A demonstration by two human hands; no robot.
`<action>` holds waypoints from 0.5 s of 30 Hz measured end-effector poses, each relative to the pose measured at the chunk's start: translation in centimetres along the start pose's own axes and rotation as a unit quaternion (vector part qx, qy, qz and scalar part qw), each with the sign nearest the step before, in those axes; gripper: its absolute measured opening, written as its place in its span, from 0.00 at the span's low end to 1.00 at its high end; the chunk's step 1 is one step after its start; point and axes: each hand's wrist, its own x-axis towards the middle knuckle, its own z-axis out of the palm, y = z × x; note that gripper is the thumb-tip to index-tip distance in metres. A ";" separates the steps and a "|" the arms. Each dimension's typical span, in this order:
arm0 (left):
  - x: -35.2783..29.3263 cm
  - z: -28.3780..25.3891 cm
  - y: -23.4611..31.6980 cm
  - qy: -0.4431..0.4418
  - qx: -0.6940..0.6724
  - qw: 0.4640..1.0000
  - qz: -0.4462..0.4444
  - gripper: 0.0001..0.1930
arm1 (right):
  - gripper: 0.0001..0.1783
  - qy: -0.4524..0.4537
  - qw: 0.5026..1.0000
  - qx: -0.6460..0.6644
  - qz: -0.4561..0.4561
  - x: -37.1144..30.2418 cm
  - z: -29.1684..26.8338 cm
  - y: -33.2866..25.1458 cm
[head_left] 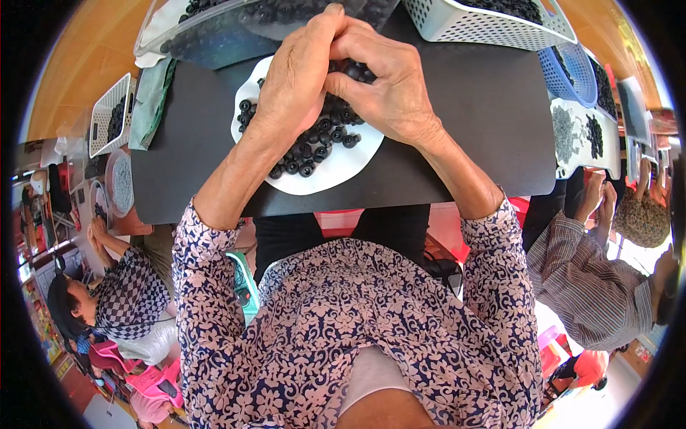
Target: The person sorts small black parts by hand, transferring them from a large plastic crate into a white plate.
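Observation:
A white plate with a wavy rim [364, 151] lies on the dark tabletop [486, 121], holding many small round black parts [321, 137] with ring-like centres. Above its far half, my left hand [304, 75] and my right hand [391, 87] meet at the fingers. The right fingers are curled, with the thumb pressed in toward the left hand. My left hand is closed too, its fingers mostly turned away from view. Whatever they grip between them is hidden. More black parts show beneath the right fingers.
Beyond my hands stands a clear plastic bin [214, 46] of black parts; a white perforated basket [475, 27] is at far right. A green cloth or bag [151, 104] hangs at the table's left edge. A blue basket [574, 77] stands rightward. People sit at both sides.

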 end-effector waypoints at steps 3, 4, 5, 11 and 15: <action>0.9 -0.5 -0.5 -0.037 0.001 0.998 -0.043 0.21 | 0.13 -0.010 1.000 -0.006 0.003 0.0 0.0 0.5; 0.4 -0.3 0.0 -0.016 -0.002 0.999 -0.045 0.22 | 0.14 -0.015 1.000 0.003 0.009 -0.3 0.1 0.7; 0.0 -0.3 0.3 0.003 -0.005 0.999 -0.048 0.22 | 0.15 -0.019 1.000 0.012 0.016 -0.3 0.4 0.9; -4.0 -2.4 2.2 -0.002 -0.039 0.997 0.064 0.22 | 0.10 0.124 0.965 -0.200 -0.119 2.8 -5.1 -2.2; -7.2 -3.4 2.3 -0.027 -0.131 0.991 0.003 0.20 | 0.11 0.198 0.945 -0.259 0.004 7.6 -12.6 1.8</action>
